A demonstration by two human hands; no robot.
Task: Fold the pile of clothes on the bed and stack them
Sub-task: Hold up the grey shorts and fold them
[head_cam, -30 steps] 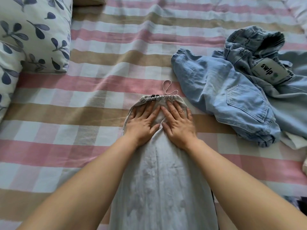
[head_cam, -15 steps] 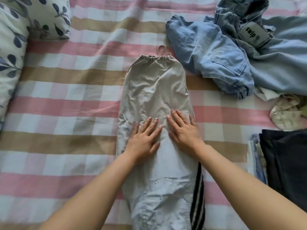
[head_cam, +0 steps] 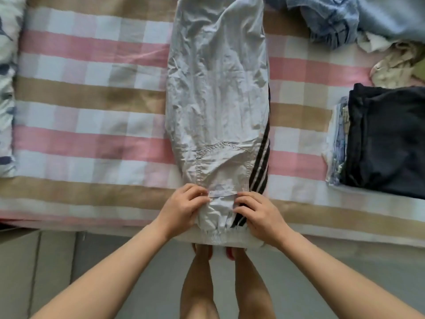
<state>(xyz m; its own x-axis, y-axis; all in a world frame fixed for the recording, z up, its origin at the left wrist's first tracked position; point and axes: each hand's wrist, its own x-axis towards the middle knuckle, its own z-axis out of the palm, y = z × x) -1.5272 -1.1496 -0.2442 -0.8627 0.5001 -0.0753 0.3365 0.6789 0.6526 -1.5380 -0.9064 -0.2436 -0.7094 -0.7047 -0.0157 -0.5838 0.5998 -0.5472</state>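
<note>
The task looks partly done. A folded stack (head_cam: 386,139), dark garment on top with paler pieces showing at its left side, sits by the right edge of the bed (head_cam: 92,88). Beyond it, toward the far right corner, a heap of denim (head_cam: 345,17) and a crumpled cream piece (head_cam: 395,65) lie unfolded, so several items are left. The grey trousers (head_cam: 218,93), with dark side stripes, lie lengthwise in the middle of the bed, already doubled leg on leg and fairly flat; their elastic cuffs reach the near edge and their top runs out of view at the far side. They have not yet been folded crosswise, which I judge to be the step in hand.

The left hand (head_cam: 181,208) and right hand (head_cam: 259,215) sit side by side at the cuff end, fingers curled and grasping the fabric just above the elastic, the left on the plain side, the right over the stripes.

Half a second ago both hands lay flat with fingers spread, pressing the middle of the trousers. They have since slid down to the near edge and closed on the cloth, and the view has tipped downward, so the waistband has left the frame while the floor and the person's feet now show
</note>
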